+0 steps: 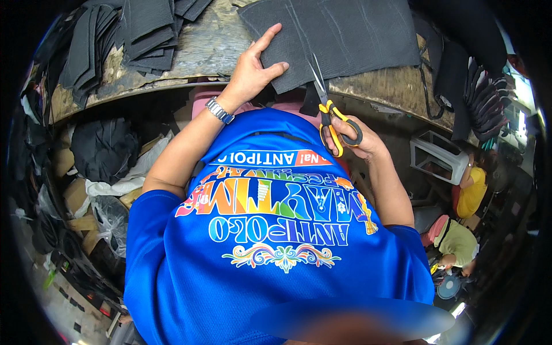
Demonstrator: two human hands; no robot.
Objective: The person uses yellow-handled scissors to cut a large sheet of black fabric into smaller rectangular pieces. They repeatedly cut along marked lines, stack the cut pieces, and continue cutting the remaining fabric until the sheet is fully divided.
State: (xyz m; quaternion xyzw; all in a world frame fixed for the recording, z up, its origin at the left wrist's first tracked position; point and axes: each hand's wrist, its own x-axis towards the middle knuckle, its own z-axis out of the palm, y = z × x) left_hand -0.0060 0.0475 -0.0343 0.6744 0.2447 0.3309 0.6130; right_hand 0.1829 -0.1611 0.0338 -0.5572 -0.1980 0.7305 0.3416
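Note:
A dark grey sheet of thick, textured material (356, 40) with pale lines across it lies over the table's near edge. On its left corner rests my left hand (256, 72), thumb and index finger spread; the other fingers are partly hidden. My right hand (356, 138) grips scissors (325, 109) by their yellow and black handles. The metal blades point away from me and overlap the near edge of the sheet, slightly apart. Just left of the blades, a narrow dark piece (310, 100) hangs below that edge.
Stacks of cut dark pieces (146, 34) lie on the worn wooden table (198, 43) at the far left. More dark pieces (486, 100) bunch at the right. A grey plastic stool (440, 158) stands on the floor near two other people. Bags and cardboard (109, 215) crowd the left.

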